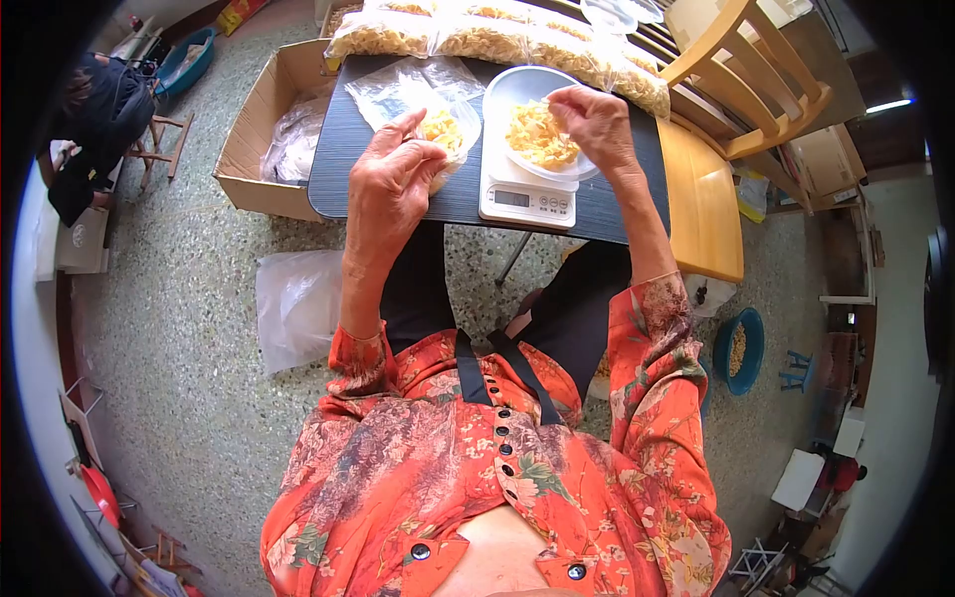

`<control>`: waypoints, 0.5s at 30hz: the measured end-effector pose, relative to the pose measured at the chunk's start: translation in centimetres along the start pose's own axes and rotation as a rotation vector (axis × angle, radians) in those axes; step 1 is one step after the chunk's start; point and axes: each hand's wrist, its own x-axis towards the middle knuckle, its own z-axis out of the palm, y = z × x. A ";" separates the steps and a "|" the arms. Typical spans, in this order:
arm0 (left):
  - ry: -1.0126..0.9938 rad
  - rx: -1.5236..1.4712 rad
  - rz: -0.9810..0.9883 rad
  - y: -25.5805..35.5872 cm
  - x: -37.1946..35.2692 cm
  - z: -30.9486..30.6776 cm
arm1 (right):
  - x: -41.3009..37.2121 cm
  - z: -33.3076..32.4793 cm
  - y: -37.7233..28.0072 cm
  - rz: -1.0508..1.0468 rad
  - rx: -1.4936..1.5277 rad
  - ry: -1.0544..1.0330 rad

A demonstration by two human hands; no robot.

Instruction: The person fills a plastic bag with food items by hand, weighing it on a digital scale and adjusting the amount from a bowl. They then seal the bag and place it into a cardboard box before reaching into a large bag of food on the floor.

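Observation:
On the dark table (338, 164) a white digital scale (527, 204) carries a clear plastic bowl (512, 85) of yellow flaky pieces (540, 134). My right hand (595, 124) is over the bowl's right side, fingers pressed together; whatever they hold is too small to name. Left of the scale, my left hand (393, 184) pinches the edge of a clear plastic bag (468, 124) that has yellow pieces (440, 129) in it. Flat empty bags (383, 90) lie behind my left hand.
Filled clear bags (477, 42) line the back. An open cardboard box (249, 149) with plastic inside stands left of the table. A wooden chair (701, 194) is at the right. Plastic (298, 308) lies on the floor. At the far left a person (109, 99) is partly visible.

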 end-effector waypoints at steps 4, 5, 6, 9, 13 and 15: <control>0.003 -0.027 -0.011 -0.1 -0.1 0.1 | -0.3 -1.3 -0.1 0.399 0.567 0.101; 0.004 -0.029 -0.010 -0.1 -0.1 0.2 | -0.4 -1.5 -0.3 0.523 0.861 0.191; 0.001 -0.026 -0.003 -0.1 0.0 0.2 | -0.4 -1.6 -0.4 0.581 1.005 0.215; -0.009 -0.039 -0.003 0.0 0.1 0.4 | -0.4 -1.2 -3.4 0.576 1.195 0.225; -0.015 -0.044 0.011 0.0 0.1 0.3 | 0.1 1.3 -7.9 0.347 1.080 0.155; -0.009 -0.046 0.005 0.2 0.2 0.0 | 0.3 2.9 -9.2 0.208 0.956 0.059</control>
